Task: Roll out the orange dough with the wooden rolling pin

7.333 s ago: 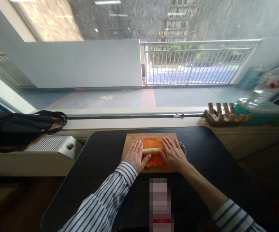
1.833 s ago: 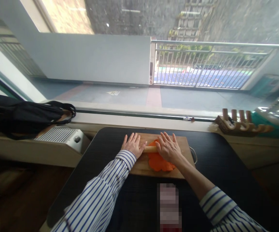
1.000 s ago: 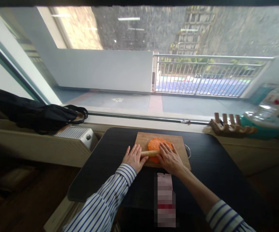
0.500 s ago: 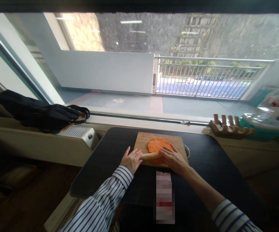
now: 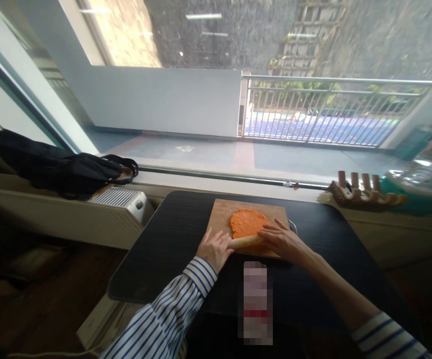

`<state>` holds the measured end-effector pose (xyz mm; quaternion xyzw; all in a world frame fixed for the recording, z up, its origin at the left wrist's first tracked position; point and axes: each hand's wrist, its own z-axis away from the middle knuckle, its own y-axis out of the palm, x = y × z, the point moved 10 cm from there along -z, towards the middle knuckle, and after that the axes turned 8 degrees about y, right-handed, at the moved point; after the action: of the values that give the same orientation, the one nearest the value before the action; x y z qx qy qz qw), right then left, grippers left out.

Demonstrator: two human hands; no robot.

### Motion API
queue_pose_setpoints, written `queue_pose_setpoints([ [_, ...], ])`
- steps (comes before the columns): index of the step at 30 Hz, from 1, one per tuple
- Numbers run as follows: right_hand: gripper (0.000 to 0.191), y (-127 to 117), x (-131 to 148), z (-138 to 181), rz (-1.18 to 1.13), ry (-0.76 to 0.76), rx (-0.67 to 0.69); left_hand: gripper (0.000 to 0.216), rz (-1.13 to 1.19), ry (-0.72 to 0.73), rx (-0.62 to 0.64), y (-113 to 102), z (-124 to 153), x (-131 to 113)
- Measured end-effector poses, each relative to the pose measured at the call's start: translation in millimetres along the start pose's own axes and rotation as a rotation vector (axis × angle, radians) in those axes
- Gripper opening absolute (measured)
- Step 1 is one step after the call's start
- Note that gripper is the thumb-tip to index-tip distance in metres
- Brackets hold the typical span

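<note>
A flat round of orange dough (image 5: 248, 223) lies on a wooden cutting board (image 5: 223, 215) on a black table (image 5: 171, 244). A pale wooden rolling pin (image 5: 246, 242) rests across the near edge of the dough. My left hand (image 5: 213, 248) lies flat on the pin's left end, fingers stretched out. My right hand (image 5: 285, 241) presses flat on the pin's right end, fingers extended over the dough's near right edge.
A black bag (image 5: 55, 167) lies on the sill at left above a white heater (image 5: 120, 202). A wooden rack (image 5: 365, 192) and a teal container (image 5: 410, 197) stand on the sill at right. A window runs behind the table.
The rolling pin has come back toward me from the far side of the dough to its near edge, with both hands on it. My head view shifted slightly.
</note>
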<state>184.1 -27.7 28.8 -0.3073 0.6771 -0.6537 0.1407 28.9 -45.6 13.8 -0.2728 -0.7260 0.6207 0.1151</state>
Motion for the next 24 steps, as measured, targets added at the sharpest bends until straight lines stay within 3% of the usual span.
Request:
queue_pose_setpoints([
  [10,0.049,10,0,3,0.053,0.125,-0.075,0.076,-0.125,-0.049,-0.028,9,-3,-5],
  [24,0.059,18,-32,-43,0.176,0.307,-0.01,0.079,-0.105,-0.187,0.18,22,-60,46],
])
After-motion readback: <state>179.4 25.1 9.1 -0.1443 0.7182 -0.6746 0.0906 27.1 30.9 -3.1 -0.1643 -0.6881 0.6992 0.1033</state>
